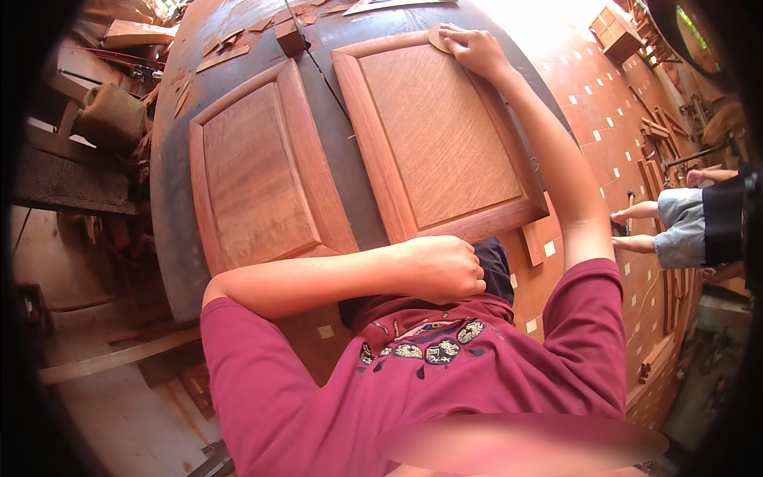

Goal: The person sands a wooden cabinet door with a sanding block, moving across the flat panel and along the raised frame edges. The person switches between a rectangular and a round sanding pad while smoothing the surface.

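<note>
Two reddish-brown wooden panel doors lie side by side on a dark worktable [171,238]. At the far right corner of the right-hand door [445,131], my right hand [477,54] is closed on a tan, round-edged piece of sandpaper [439,38], pressed to the frame. My right arm reaches along that door's right edge. Across my front, near the lower edges of both doors, my left hand [441,269] is curled into a fist with nothing showing in it; the palm is hidden. The left-hand door [258,171] is partly covered by my left forearm.
A small wood block [291,38] stands between the doors' far ends, and wood scraps [224,57] lie beyond the left-hand door. Dusty machinery [111,119] is at the left. On the right, a person in light blue shorts [682,226] stands on the tiled floor [592,119], near lengths of timber.
</note>
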{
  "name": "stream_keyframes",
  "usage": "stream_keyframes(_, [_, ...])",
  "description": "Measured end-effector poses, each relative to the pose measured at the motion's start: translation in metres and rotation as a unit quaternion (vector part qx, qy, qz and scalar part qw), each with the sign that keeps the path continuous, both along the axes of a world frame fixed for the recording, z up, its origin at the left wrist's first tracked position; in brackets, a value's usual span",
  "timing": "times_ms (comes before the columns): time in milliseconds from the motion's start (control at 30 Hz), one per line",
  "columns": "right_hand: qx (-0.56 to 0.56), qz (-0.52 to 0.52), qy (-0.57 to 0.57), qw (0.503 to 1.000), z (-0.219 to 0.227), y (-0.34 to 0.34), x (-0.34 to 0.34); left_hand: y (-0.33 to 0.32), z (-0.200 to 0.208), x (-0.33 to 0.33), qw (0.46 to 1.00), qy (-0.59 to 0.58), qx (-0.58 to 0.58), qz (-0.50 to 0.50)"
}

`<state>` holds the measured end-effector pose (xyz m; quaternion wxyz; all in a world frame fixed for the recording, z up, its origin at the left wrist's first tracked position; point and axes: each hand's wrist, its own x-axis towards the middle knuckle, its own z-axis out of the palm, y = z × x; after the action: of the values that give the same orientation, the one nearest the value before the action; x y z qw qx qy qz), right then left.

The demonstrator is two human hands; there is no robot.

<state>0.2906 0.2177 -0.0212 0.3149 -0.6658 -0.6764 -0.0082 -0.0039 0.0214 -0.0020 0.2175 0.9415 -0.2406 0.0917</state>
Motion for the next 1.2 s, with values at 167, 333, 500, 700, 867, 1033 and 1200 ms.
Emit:
stream_keyframes(167, [-0.097, 0.04, 0.092, 0.99, 0.011, -0.021, 0.013, 0.003, -0.002, 0.0, 0.999, 0.009, -0.03, -0.008])
stream_keyframes(333, [-0.038, 0.143, 0.06, 0.987, 0.014, -0.086, 0.015, 0.002, -0.002, 0.002, 0.999, 0.024, -0.034, -0.009])
stream_keyframes(500, [-0.041, 0.17, 0.017, 0.984, 0.02, -0.165, -0.004, 0.001, 0.0, 0.002, 0.999, 0.016, 0.026, -0.01])
stream_keyframes(700, [-0.135, 0.158, -0.122, 0.971, 0.035, -0.182, -0.012, -0.012, -0.008, 0.006, 0.995, 0.016, 0.099, 0.021])
stream_keyframes(867, [-0.132, 0.107, -0.208, 0.963, 0.013, -0.144, -0.009, -0.009, -0.006, 0.006, 0.993, -0.001, 0.117, 0.027])
stream_keyframes(1033, [-0.101, 0.151, -0.339, 0.923, -0.016, -0.036, 0.035, -0.011, -0.006, 0.004, 0.98, -0.034, 0.194, 0.031])
stream_keyframes(1200, [-0.151, 0.003, -0.157, 0.976, 0.006, 0.015, -0.006, -0.01, -0.008, -0.003, 0.978, -0.032, 0.2, 0.041])
